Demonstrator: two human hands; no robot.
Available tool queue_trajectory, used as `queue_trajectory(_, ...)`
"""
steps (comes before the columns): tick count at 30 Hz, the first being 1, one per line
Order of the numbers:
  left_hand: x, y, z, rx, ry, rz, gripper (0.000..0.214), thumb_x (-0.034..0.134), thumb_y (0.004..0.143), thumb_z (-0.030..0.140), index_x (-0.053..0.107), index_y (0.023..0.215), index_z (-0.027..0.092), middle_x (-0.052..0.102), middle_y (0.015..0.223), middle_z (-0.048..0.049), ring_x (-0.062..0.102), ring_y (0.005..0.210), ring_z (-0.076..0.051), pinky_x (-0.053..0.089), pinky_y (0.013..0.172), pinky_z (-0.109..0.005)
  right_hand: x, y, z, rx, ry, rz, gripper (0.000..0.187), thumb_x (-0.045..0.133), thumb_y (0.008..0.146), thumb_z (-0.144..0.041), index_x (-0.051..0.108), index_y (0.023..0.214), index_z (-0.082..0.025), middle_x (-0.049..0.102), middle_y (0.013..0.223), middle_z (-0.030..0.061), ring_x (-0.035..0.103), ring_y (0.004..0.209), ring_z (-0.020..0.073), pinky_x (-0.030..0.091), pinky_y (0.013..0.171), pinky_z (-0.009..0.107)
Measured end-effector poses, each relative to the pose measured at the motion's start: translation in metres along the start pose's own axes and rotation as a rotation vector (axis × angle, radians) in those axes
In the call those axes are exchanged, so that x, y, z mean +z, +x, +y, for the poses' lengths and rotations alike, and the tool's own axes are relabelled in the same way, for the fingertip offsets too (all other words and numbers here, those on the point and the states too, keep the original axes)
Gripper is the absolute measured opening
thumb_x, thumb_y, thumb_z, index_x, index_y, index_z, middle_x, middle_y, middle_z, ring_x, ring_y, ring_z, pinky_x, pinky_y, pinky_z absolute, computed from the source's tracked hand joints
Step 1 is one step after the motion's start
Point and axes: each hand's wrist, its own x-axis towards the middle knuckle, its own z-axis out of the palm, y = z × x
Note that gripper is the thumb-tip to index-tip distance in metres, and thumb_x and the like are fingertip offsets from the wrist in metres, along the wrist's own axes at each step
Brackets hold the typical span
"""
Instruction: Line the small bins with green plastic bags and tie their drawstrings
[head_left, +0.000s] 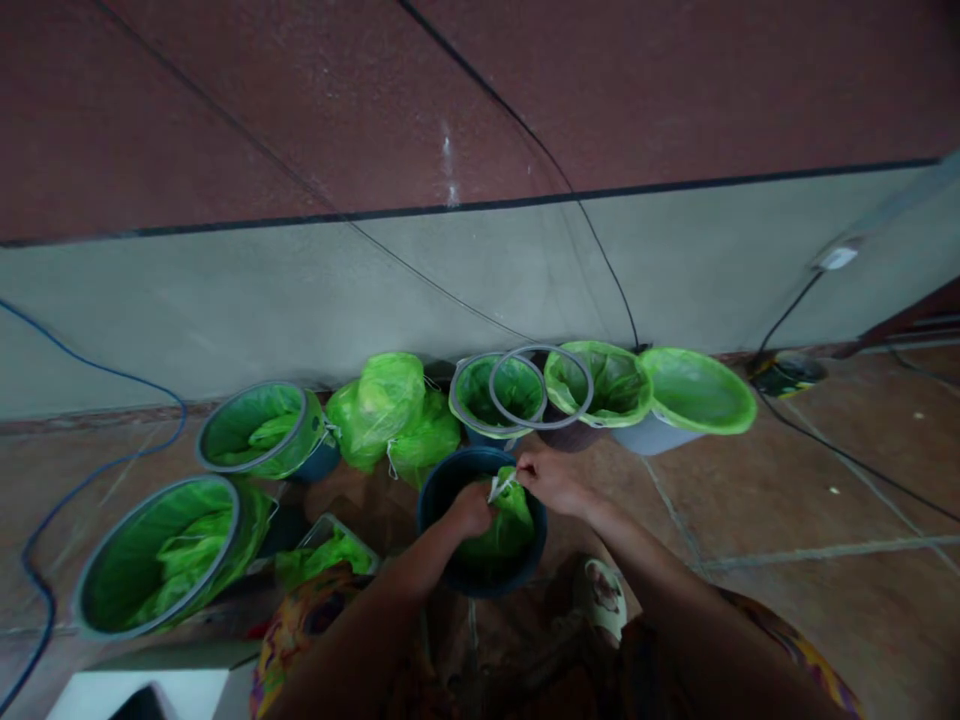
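A dark blue bucket (441, 488) stands on the floor in front of me. Inside it lies a bright green plastic bag (513, 525), its gathered top bound with a white string (501, 486). My left hand (472, 508) reaches into the bucket with curled fingers closed on the string at the bag's neck. Over the right rim, my right hand (551, 482) pinches the string's other end. Small parts of the string are hidden by my fingers.
Behind the bucket, green-lined bins (686, 400) line the wall, with a loose grey ring (591, 385) on two of them. Tied green bags (394, 395) sit left of these. Two more lined bins (234, 500) stand left. A black cable (840, 462) crosses the right floor.
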Motion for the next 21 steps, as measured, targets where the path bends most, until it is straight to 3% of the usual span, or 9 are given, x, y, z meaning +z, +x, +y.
queue_trajectory(1, 0.002, 0.002, 0.0, -0.015, -0.007, -0.012, 0.003, 0.069, 0.063, 0.019, 0.067, 0.064, 0.02, 0.063, 0.061, -0.0022, 0.061, 0.066, -0.021, 0.046, 0.064, -0.03, 0.001, -0.002, -0.001, -0.021, 0.028, -0.008, 0.024, 0.049, 0.084, -0.019, 0.07, 0.095, -0.016, 0.072, 0.089, 0.0089, 0.066, 0.083, 0.0206, 0.046, 0.076, 0.03)
queue_trajectory(2, 0.002, 0.004, 0.002, -0.046, -0.016, -0.018, 0.007, 0.066, 0.066, 0.019, 0.064, 0.059, 0.02, 0.059, 0.054, -0.0008, 0.058, 0.058, -0.018, 0.044, 0.059, -0.028, 0.002, -0.003, -0.001, -0.053, 0.057, -0.013, 0.03, 0.052, 0.082, -0.018, 0.068, 0.107, -0.016, 0.072, 0.1, 0.01, 0.066, 0.092, 0.0222, 0.046, 0.082, 0.032)
queue_trajectory(5, -0.003, 0.011, 0.013, -0.172, -0.156, 0.023, 0.01, 0.062, 0.067, 0.018, 0.061, 0.057, 0.018, 0.054, 0.049, 0.0022, 0.05, 0.048, -0.013, 0.038, 0.05, -0.025, 0.006, -0.008, -0.003, -0.172, 0.108, -0.034, 0.074, 0.064, 0.069, -0.011, 0.046, 0.14, -0.019, 0.05, 0.143, 0.0132, 0.048, 0.129, 0.0264, 0.039, 0.105, 0.039)
queue_trajectory(7, -0.008, 0.013, 0.023, -0.194, -0.305, 0.069, 0.008, 0.061, 0.066, 0.017, 0.06, 0.058, 0.017, 0.054, 0.05, 0.0034, 0.047, 0.048, -0.011, 0.036, 0.049, -0.024, 0.011, -0.01, -0.006, -0.222, 0.106, -0.061, 0.092, 0.068, 0.062, -0.008, 0.036, 0.147, -0.019, 0.035, 0.154, 0.0137, 0.034, 0.139, 0.0282, 0.032, 0.112, 0.042)
queue_trajectory(9, -0.014, 0.012, 0.034, -0.141, -0.434, 0.094, 0.005, 0.059, 0.064, 0.017, 0.061, 0.06, 0.017, 0.056, 0.052, 0.0041, 0.048, 0.05, -0.01, 0.037, 0.051, -0.023, 0.015, -0.01, -0.01, -0.25, 0.116, -0.069, 0.096, 0.072, 0.061, -0.01, 0.033, 0.148, -0.019, 0.037, 0.152, 0.0147, 0.035, 0.139, 0.0294, 0.03, 0.113, 0.045)
queue_trajectory(14, -0.034, 0.002, 0.059, -0.091, -0.678, 0.098, 0.012, 0.064, 0.064, 0.026, 0.064, 0.062, 0.015, 0.058, 0.053, 0.0027, 0.052, 0.05, -0.011, 0.041, 0.052, -0.023, 0.02, -0.008, -0.029, -0.285, 0.24, 0.046, 0.073, 0.062, 0.081, -0.024, 0.031, 0.147, -0.02, 0.056, 0.135, 0.0152, 0.052, 0.124, 0.0284, 0.04, 0.104, 0.047)
queue_trajectory(17, -0.05, -0.003, 0.074, -0.052, -0.738, 0.117, 0.023, 0.071, 0.066, 0.035, 0.063, 0.062, 0.014, 0.06, 0.055, 0.0007, 0.053, 0.05, -0.011, 0.042, 0.052, -0.024, 0.016, -0.006, -0.042, -0.24, 0.333, 0.11, 0.058, 0.057, 0.085, -0.027, 0.042, 0.14, -0.021, 0.068, 0.113, 0.0125, 0.063, 0.105, 0.0287, 0.046, 0.094, 0.045)
queue_trajectory(21, -0.076, -0.015, 0.093, 0.195, -0.636, 0.284, 0.028, 0.073, 0.069, 0.039, 0.062, 0.065, 0.014, 0.06, 0.06, 0.0011, 0.053, 0.056, -0.01, 0.042, 0.058, -0.023, 0.004, 0.005, -0.062, -0.251, 0.52, 0.24, 0.037, 0.057, 0.084, -0.026, 0.06, 0.121, -0.022, 0.07, 0.107, 0.0091, 0.064, 0.102, 0.0271, 0.047, 0.093, 0.041)
